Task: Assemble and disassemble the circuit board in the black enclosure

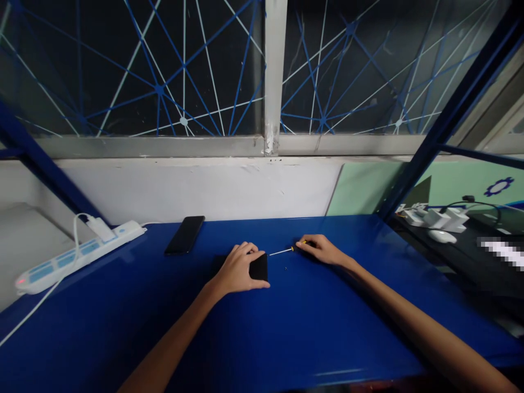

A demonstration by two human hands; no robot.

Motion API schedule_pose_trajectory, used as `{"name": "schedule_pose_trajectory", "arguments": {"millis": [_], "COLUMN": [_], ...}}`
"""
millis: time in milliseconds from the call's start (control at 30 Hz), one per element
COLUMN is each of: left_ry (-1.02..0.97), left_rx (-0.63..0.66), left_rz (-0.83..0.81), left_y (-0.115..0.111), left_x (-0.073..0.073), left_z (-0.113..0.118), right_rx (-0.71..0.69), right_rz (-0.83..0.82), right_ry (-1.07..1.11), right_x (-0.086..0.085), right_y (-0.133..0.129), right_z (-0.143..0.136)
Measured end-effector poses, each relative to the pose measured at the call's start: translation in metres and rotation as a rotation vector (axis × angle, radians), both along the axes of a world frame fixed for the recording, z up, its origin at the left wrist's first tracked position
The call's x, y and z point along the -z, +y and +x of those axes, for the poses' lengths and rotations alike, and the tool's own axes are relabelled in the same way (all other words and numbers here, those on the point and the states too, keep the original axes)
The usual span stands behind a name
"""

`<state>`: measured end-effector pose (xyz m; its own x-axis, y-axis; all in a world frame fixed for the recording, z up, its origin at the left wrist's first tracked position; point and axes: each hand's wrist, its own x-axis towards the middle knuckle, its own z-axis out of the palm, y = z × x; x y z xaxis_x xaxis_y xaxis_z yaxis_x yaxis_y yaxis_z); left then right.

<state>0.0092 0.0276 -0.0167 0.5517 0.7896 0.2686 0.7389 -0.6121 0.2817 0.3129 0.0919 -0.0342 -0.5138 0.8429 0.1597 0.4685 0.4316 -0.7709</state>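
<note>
We see black on the object in our left hand, yellow and silver on the screwdriver in our right hand, blue tabletop beneath both, crisscrossing blue-and-white window lines beyond

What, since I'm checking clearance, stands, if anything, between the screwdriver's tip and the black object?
Nothing visible: the screwdriver points at the black object, its tip beside the right edge, contact unclear. A small piece lies off that line, on the near side.

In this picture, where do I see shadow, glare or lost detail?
Head view: the blue table darkens beside the left forearm, and a pale glare streak lies near the table's front edge; head view, right side: a pixelated patch hides detail.
</note>
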Motion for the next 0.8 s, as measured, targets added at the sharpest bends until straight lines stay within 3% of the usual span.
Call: {"name": "schedule_pose_trajectory", "arguments": {"millis": [67,267,500,700,800], "left_ry": [-0.006,-0.017,0.002,-0.008,-0.014], "left_rx": [0.0,0.009,0.027,0.072,0.069], "left_rz": [0.01,-0.001,0.011,0.016,0.001], "left_y": [-0.003,-0.01,-0.006,0.0,0.001], "left_x": [0.001,0.0,-0.001,0.002,0.002], "left_z": [-0.002,-0.002,-0.001,-0.002,-0.002], "right_rx": [0.003,-0.055,0.021,0.001,0.055], "right_rz": [-0.017,-0.28,0.029,-0.23,-0.225], "right_ry": [0.033,0.146,-0.023,0.161,0.112], "right_x": [-0.001,-0.002,-0.005,0.004,0.004], "right_y": [-0.004,-0.009,-0.014,-0.01,-0.01], "right_z": [-0.001,0.001,-0.004,-0.002,-0.001]}}
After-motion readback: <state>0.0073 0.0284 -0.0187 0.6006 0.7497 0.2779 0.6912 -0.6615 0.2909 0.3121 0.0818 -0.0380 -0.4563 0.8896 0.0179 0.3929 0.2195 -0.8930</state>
